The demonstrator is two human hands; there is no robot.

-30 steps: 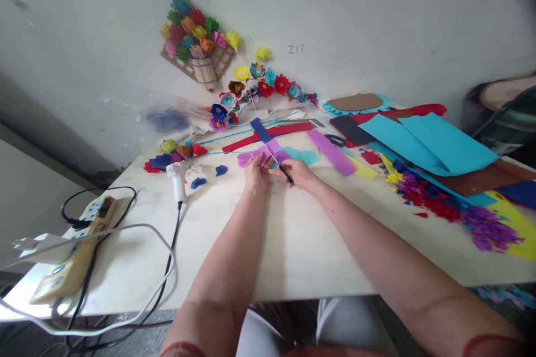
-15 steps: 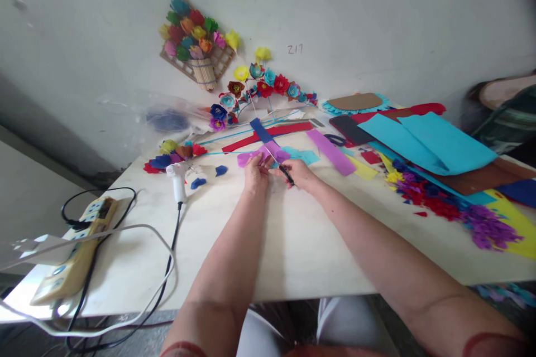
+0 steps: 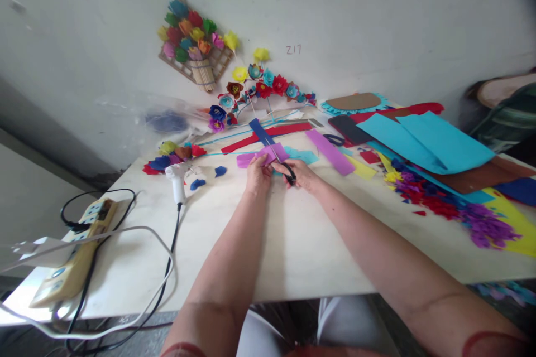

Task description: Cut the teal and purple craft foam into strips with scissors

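Both my hands meet at the far middle of the white table (image 3: 293,245). My left hand (image 3: 257,174) pinches a purple paper piece (image 3: 262,155). My right hand (image 3: 300,173) is closed round black-handled scissors (image 3: 285,168), whose blades point up and left into the purple paper. Under and behind the purple piece lie a light blue paper scrap (image 3: 302,155), a dark blue strip (image 3: 260,130) and a red strip (image 3: 268,135).
A white glue gun (image 3: 176,178) lies left of my hands, its cord running to a power strip (image 3: 75,256) at the left edge. Paper flowers (image 3: 259,89) line the wall. Coloured sheets (image 3: 427,142) and cut scraps (image 3: 452,209) cover the right side. Another person's arm (image 3: 502,106) shows far right.
The scissors have shifted slightly, with the handles now more upright in my right hand. Both hands stay at the purple paper.
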